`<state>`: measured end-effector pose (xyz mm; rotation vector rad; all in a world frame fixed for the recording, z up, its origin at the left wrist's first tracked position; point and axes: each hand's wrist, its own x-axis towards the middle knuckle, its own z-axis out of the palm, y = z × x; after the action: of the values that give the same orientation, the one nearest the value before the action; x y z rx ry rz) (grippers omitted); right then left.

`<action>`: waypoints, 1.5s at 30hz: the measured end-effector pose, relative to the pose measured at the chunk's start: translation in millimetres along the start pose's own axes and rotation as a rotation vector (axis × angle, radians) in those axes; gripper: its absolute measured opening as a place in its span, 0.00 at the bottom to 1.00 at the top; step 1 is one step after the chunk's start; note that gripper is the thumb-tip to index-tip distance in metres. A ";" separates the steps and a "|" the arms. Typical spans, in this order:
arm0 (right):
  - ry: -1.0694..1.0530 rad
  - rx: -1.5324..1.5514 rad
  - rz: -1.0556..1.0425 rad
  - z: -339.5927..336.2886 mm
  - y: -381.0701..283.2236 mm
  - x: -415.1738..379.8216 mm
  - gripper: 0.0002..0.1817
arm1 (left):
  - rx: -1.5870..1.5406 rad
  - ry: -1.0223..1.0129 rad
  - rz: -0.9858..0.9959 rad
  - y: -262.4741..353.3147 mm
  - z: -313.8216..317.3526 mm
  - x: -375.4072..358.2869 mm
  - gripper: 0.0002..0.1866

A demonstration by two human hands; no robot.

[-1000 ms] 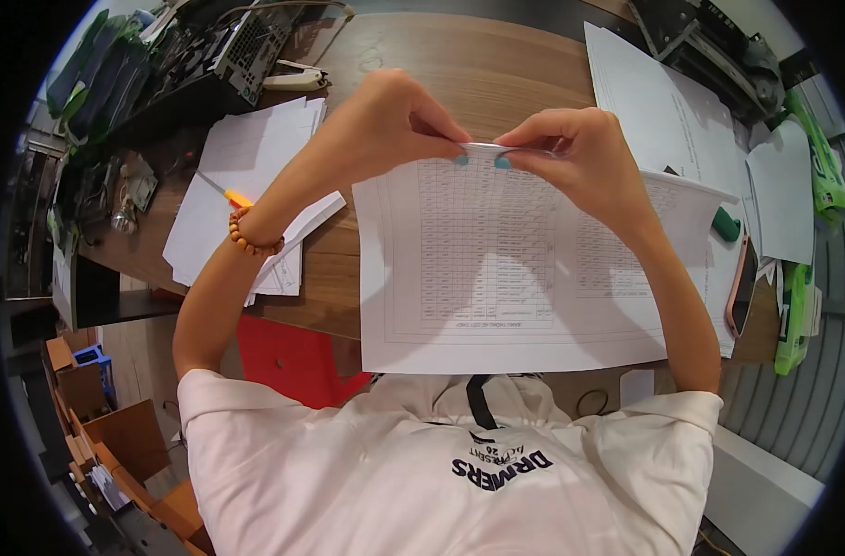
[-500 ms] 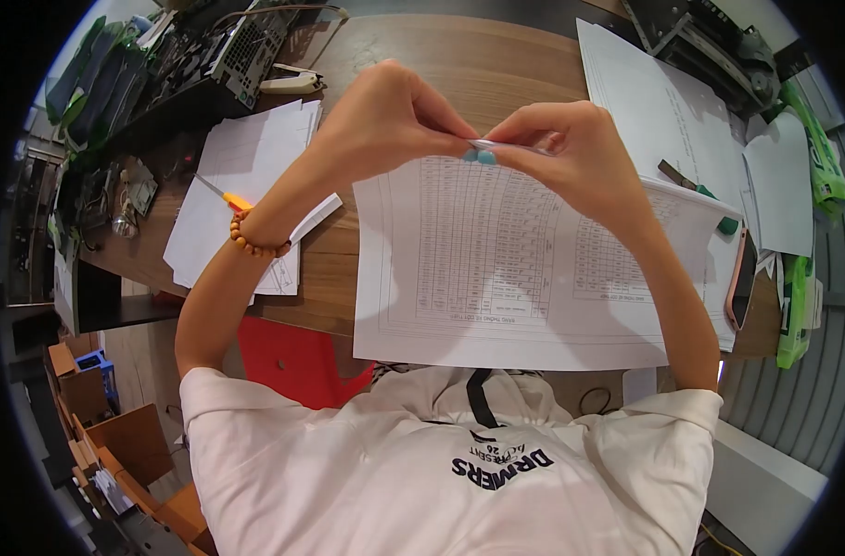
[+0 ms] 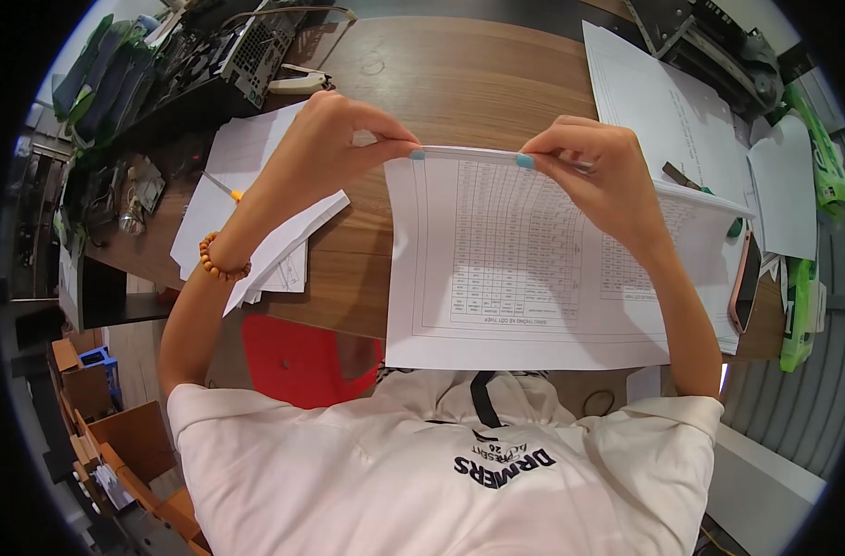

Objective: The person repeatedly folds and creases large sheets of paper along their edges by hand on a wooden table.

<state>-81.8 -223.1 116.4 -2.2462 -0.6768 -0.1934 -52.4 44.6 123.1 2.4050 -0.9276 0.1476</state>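
Large white sheet with printed tables (image 3: 533,345): over brown wooden surface (image 3: 432,74), between hands and torso; long axis left-right. Left hand (image 3: 334,139) pinches far-left corner; right hand (image 3: 612,171) pinches folded far edge, nearer mid-length. Count: sheet held, 1; hands, 2; orange-brown beaded bracelet (image 3: 223,275), 1.

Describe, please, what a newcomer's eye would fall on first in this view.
Most likely the large printed sheet in the middle, pinched at its far edge by the left hand and right hand. Next might come the bright red plastic object, perhaps a stool, beneath the near-left edge of the table, then the vivid green packaging at the far right.
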 end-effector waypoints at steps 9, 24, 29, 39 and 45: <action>0.037 0.026 0.043 -21.7 10.7 -13.7 0.02 | 0.394 0.041 0.117 -1.4 -41.9 5.5 0.15; 0.056 -0.361 -0.128 -54.7 6.9 -47.3 0.02 | 0.049 -0.194 0.200 5.2 -4.8 18.2 0.10; -0.008 -0.467 -0.079 -75.5 21.3 -63.9 0.03 | 0.036 -0.277 0.063 -16.8 -16.5 17.3 0.11; -0.118 -0.045 0.170 -64.5 20.6 -36.9 0.10 | 0.030 -0.233 0.115 -29.5 -8.1 34.0 0.09; -0.124 0.083 0.173 -62.3 34.8 -29.1 0.07 | -0.043 -0.275 0.010 -30.2 -12.8 36.0 0.09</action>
<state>-83.8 -299.4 127.7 -2.2365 -0.5409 0.0582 -4.4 48.6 130.5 2.4200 -1.0523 -0.2024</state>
